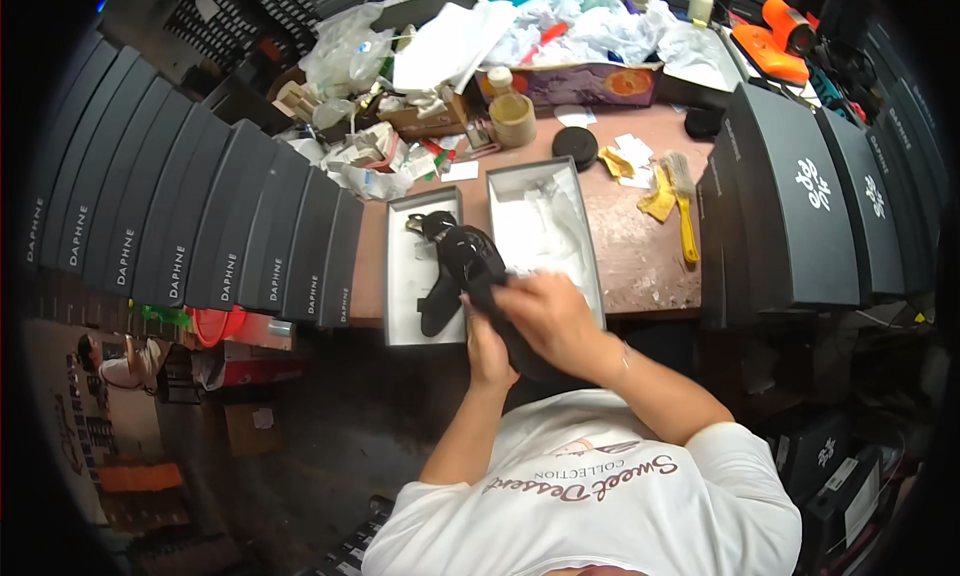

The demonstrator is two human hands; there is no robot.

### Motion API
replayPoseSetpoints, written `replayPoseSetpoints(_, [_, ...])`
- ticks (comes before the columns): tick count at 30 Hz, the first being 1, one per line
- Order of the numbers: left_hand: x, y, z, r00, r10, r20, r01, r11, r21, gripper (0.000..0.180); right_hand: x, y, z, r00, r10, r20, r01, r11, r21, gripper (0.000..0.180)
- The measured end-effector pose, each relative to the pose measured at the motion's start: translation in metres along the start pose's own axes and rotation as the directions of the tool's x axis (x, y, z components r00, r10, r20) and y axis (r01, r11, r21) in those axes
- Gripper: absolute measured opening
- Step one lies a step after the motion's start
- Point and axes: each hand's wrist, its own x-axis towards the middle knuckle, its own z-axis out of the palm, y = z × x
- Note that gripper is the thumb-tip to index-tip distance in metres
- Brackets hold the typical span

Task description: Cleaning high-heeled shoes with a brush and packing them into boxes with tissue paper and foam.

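I have both hands on a black shoe, held up over the near edge of the worktop point(650, 276), partly above the left-hand open shoebox half. My left hand point(487, 348) is closed around its near part from below; my right hand point(548, 321) lies against its other side, blurred, so I can't tell whether those fingers pinch or only press.

The black shoe point(466, 254) looks light to me, probably firm at the sole and more yielding above. Its glossy part could be slick and mark easily, so I'd take hold along the sole and keep off the shiny parts and the small metal-looking fitting.

The left-hand open shoebox half point(402, 266) shows a pale inside, partly hidden by the shoe. The right-hand open shoebox half point(508, 211) holds crumpled white tissue paper point(563, 216). Behind, a glass jar point(513, 122) holds yellowish liquid, and a purple carton point(570, 86) is heaped with crumpled paper point(570, 26). Dark grey shoeboxes point(215, 211) stand closed, contents hidden.
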Motion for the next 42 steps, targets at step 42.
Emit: replayPoseSetpoints(42, [0.07, 0.048, 0.015, 0.982, 0.031, -0.184, -0.098, 0.924, -0.37, 0.052, 0.042, 0.021, -0.03, 0.906, -0.385, 0.177, 0.403, 0.911, -0.084, 0.031])
